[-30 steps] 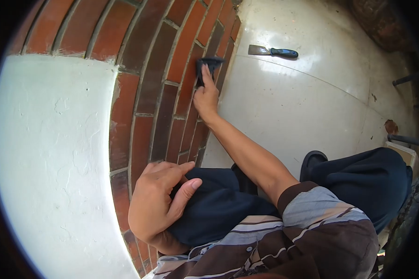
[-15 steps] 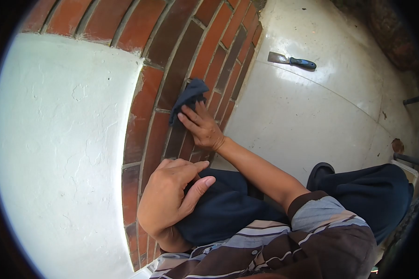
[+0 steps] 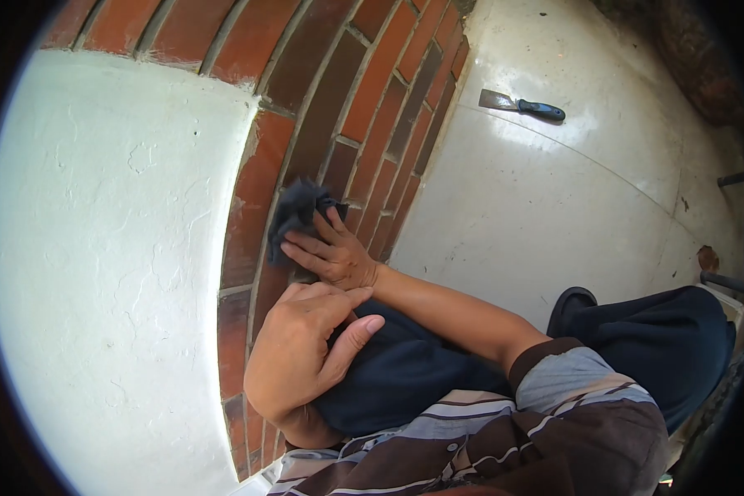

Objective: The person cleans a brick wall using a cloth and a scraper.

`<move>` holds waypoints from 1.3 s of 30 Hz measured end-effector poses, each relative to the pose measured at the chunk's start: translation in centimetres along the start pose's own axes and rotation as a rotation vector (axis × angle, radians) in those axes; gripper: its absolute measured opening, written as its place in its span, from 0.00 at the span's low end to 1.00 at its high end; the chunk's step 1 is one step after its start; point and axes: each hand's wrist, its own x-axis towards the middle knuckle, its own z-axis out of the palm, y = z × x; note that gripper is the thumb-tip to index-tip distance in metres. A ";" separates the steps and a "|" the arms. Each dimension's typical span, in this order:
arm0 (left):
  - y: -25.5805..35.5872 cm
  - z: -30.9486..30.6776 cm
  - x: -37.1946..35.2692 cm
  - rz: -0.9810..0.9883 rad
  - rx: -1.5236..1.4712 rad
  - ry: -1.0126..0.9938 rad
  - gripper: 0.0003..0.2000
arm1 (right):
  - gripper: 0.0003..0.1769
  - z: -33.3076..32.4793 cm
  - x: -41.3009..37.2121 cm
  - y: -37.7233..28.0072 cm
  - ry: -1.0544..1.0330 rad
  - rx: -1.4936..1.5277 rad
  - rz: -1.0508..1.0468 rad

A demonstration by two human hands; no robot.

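My right hand presses a crumpled dark blue cloth against the brick wall, its fingers spread over the fabric. Part of the cloth bunches up beyond my fingertips. Close below, my left hand hangs loosely bent over my knee in dark trousers, thumb apart from the fingers and nothing in it. The left fingertips overlap the right wrist in this view.
A scraper with a dark blue handle lies on the pale floor to the right. White painted wall with cracked patches borders the bricks on the left. My shoe rests on the floor.
My right hand has slid the cloth down and left along the bricks, nearer my left hand. The cloth has bunched up more. My left hand stays in place.
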 end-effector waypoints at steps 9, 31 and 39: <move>-0.5 0.0 -1.7 0.027 0.012 0.090 0.16 | 0.34 -5.5 13.8 8.6 0.453 -0.027 0.278; -1.0 0.0 -1.0 0.024 0.022 0.030 0.15 | 0.39 -2.2 7.7 1.0 0.208 0.049 0.037; -0.2 -0.1 -1.3 -0.018 0.022 0.012 0.15 | 0.36 -2.6 2.4 5.7 0.204 -0.101 0.241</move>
